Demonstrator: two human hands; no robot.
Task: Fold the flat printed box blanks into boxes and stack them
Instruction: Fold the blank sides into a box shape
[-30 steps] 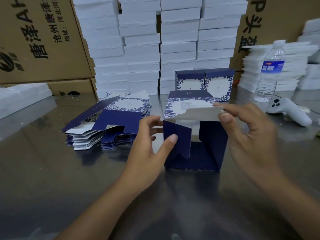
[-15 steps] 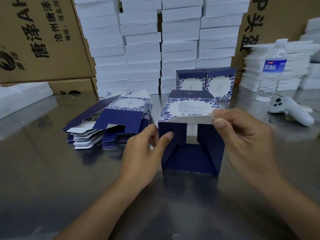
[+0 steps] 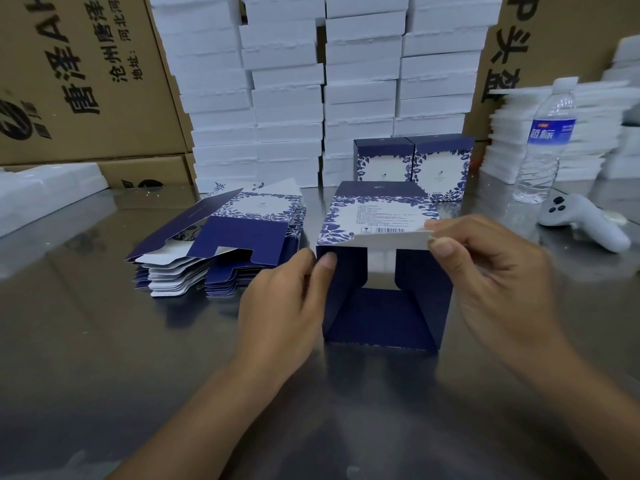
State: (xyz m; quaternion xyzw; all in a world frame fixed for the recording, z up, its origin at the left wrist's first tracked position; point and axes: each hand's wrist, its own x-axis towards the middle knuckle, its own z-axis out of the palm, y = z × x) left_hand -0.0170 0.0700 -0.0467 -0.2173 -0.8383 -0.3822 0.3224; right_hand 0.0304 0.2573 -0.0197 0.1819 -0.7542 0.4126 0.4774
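On the steel table point(image 3: 104, 341), left: stack of flat blanks point(image 3: 221, 251). Centre: left hand point(image 3: 280, 306) gripping left edge of half-folded box point(image 3: 381, 317), open end near; two finished boxes point(image 3: 412, 164) beyond. Right: right hand point(image 3: 485, 271) pinching the near box's top flap point(image 3: 388, 240).

Glossy steel table point(image 3: 104, 341), matt cardboard box point(image 3: 377, 216)

Big brown carton point(image 3: 69, 98) on the left, black print running sideways: 唐泽 in large characters, with a smaller line beside it starting 沧州唐泽, then 地址:. The right-hand carton point(image 3: 502, 64) shows a P, then 头盔. The water bottle point(image 3: 545, 140) wears a blue label, white characters too blurred to read. The folded box point(image 3: 377, 216) carries a barcode under fine print, all too small to read.
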